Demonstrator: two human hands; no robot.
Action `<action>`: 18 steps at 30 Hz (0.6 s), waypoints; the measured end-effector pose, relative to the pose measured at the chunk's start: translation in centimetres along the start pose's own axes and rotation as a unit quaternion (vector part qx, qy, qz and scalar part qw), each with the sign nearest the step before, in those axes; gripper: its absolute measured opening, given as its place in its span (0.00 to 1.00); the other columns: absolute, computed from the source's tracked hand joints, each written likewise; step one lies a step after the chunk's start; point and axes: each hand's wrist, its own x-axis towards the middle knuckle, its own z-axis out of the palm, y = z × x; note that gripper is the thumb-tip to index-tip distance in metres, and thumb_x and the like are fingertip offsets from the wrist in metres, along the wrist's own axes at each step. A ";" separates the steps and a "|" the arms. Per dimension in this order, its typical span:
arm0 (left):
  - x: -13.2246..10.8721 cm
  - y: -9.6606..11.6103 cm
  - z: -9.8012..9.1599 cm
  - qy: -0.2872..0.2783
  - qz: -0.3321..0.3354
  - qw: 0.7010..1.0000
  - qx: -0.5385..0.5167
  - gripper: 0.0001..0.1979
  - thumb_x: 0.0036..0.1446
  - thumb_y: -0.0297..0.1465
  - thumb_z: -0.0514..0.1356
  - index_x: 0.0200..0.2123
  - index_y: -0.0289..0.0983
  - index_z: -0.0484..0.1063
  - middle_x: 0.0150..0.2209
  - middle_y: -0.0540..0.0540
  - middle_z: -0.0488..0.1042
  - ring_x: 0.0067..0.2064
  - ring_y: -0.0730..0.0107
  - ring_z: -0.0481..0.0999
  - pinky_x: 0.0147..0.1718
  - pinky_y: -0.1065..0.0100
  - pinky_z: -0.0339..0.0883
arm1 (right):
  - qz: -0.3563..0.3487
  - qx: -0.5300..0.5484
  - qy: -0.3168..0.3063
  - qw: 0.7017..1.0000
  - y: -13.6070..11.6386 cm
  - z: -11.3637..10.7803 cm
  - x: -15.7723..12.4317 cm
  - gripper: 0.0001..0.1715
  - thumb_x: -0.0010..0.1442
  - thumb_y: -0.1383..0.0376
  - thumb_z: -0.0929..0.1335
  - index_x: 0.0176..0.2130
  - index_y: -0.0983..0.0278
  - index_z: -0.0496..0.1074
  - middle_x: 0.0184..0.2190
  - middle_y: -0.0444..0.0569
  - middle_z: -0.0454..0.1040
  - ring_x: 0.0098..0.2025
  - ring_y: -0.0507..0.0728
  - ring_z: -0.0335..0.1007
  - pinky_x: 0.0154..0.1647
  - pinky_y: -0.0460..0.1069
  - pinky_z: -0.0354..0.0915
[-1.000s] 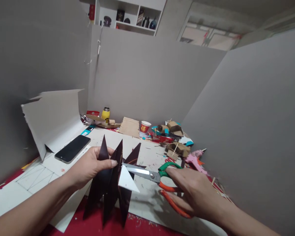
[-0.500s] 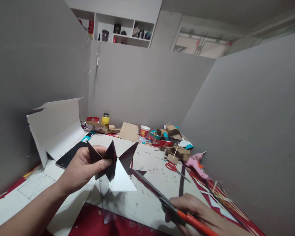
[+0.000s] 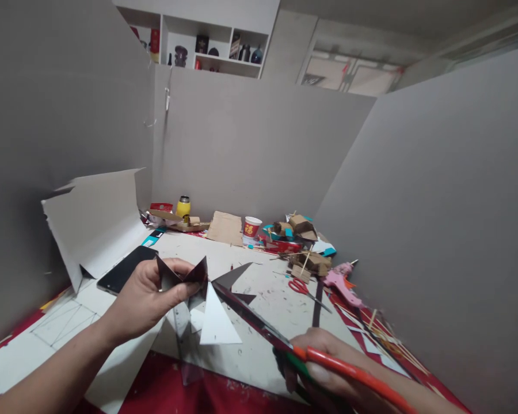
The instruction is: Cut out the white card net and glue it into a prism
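Note:
My left hand (image 3: 144, 296) pinches a dark, pointed piece of folded card (image 3: 195, 270) between thumb and fingers, above the white board. A white triangular flap (image 3: 218, 322) hangs down beside it, and a dark triangular flap (image 3: 235, 275) points right. In my right hand (image 3: 328, 359) is a pair of large scissors (image 3: 259, 325) with orange-red and green on the handles. Their blade tips reach the card where the flaps meet. Whether the blades are parted there is hard to make out. A clear ruler (image 3: 183, 339) lies under the card.
Red-handled scissors (image 3: 300, 286), a pink glue gun (image 3: 343, 282) and cardboard scraps (image 3: 313, 261) lie at right. A paper cup (image 3: 252, 226) and a yellow bottle (image 3: 183, 208) stand at the back. Left are a black phone (image 3: 127, 270) and a folded white sheet (image 3: 99, 224).
The scissors have moved up and left, their tips now at the card's centre. The card has tilted in my left hand, and the white flap now hangs more separately.

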 end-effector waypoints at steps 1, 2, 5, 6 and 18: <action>0.0 0.0 0.0 0.003 0.005 1.000 0.015 0.07 0.55 0.28 0.63 0.38 0.41 0.77 0.35 0.50 0.79 0.37 0.73 0.76 0.37 0.73 0.69 | 0.008 0.012 -0.005 1.000 -0.2 0.1 0.0 0.38 0.55 0.38 0.60 0.30 0.71 0.71 0.15 0.42 0.61 0.14 0.45 0.51 0.13 0.40 0.49; 0.0 0.1 0.0 0.004 0.008 1.000 0.027 0.07 0.54 0.28 0.63 0.38 0.41 0.77 0.35 0.50 0.79 0.37 0.73 0.76 0.37 0.73 0.69 | 0.015 0.024 -0.010 1.000 -0.4 0.2 0.0 0.38 0.55 0.38 0.59 0.30 0.71 0.71 0.14 0.41 0.61 0.12 0.45 0.51 0.12 0.40 0.48; 0.0 0.2 0.0 0.002 0.012 0.999 0.051 0.07 0.55 0.27 0.62 0.37 0.41 0.77 0.35 0.51 0.79 0.37 0.73 0.76 0.38 0.73 0.69 | 0.042 0.060 -0.022 0.997 -0.8 0.5 -0.1 0.38 0.55 0.37 0.59 0.30 0.69 0.70 0.11 0.40 0.59 0.10 0.45 0.51 0.09 0.40 0.49; 0.0 0.3 0.0 0.000 0.016 0.998 0.058 0.07 0.55 0.27 0.62 0.37 0.41 0.77 0.35 0.51 0.79 0.37 0.74 0.76 0.38 0.74 0.68 | 0.047 0.068 -0.027 0.996 -0.8 0.6 -0.1 0.38 0.55 0.37 0.59 0.31 0.69 0.70 0.11 0.40 0.59 0.10 0.45 0.52 0.09 0.40 0.50; -0.3 0.4 -0.1 -0.007 0.059 0.993 0.099 0.06 0.56 0.26 0.60 0.36 0.38 0.77 0.34 0.48 0.79 0.37 0.69 0.77 0.37 0.70 0.69 | 0.008 0.085 -0.044 0.995 0.5 0.4 -0.1 0.38 0.60 0.42 0.56 0.32 0.72 0.73 0.09 0.42 0.60 0.11 0.48 0.55 0.12 0.41 0.54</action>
